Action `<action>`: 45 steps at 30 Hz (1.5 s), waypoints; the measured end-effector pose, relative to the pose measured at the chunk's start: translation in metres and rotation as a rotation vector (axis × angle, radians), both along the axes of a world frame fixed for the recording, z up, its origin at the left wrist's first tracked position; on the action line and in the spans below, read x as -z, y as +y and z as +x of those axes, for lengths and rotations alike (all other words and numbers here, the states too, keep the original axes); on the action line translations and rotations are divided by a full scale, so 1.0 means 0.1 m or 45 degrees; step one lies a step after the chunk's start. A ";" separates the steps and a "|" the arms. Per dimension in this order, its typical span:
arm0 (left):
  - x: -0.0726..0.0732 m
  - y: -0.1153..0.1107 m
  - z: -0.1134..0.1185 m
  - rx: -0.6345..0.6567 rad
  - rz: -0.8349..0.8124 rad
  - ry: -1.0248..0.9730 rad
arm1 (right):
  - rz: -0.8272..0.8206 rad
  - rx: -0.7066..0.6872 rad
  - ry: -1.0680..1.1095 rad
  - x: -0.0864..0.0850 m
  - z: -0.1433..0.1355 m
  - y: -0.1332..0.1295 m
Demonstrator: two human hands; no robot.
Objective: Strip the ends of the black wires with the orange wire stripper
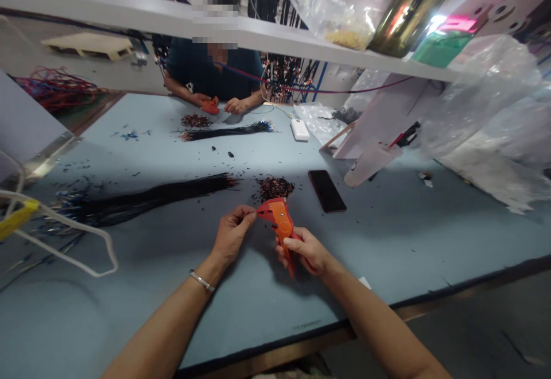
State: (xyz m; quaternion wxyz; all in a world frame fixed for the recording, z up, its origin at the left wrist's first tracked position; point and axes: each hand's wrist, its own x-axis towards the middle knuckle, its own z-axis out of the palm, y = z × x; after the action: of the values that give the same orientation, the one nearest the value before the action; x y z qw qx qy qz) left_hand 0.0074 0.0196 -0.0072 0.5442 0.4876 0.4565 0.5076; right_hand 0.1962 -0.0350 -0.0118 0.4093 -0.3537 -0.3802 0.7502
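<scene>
My right hand [303, 250] is wrapped around the handles of an orange and red wire stripper [282, 221], whose jaws point up and to the left. At those jaws, my left hand [235, 232] pinches a thin black wire, only a sliver of which shows between the fingertips and the tool. A pile of short dark insulation offcuts [275, 188] lies just beyond the stripper's head. Left of the pile, a long bundle of black wires [159, 200] stretches across the blue-grey table [241, 321], with blue-tipped ends at the far left.
Across the table a person [215, 72] holds another orange stripper [210, 105] near a second wire bundle [228, 131]. A phone [327, 190] lies right of the offcuts. A white shelf [267, 37] spans overhead. White bent tubing [109, 247] sits at left, plastic bags [486, 115] at right.
</scene>
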 end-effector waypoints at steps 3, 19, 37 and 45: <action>0.00 0.01 0.00 0.010 -0.001 -0.017 | 0.004 0.022 -0.027 0.00 -0.02 -0.01; 0.02 0.01 -0.02 0.076 0.005 -0.012 | 0.129 0.108 -0.219 0.05 -0.05 -0.02; 0.02 0.13 -0.09 -0.132 0.006 -0.050 | -0.027 0.272 0.080 -0.04 0.07 0.07; -0.02 0.04 0.00 -0.105 -0.030 0.004 | 0.069 0.188 0.004 -0.03 0.02 0.02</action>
State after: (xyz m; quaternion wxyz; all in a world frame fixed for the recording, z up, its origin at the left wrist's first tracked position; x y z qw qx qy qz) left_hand 0.0079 0.0238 -0.0049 0.5280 0.4627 0.4830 0.5233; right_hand 0.1985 -0.0335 -0.0088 0.4736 -0.3685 -0.3724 0.7080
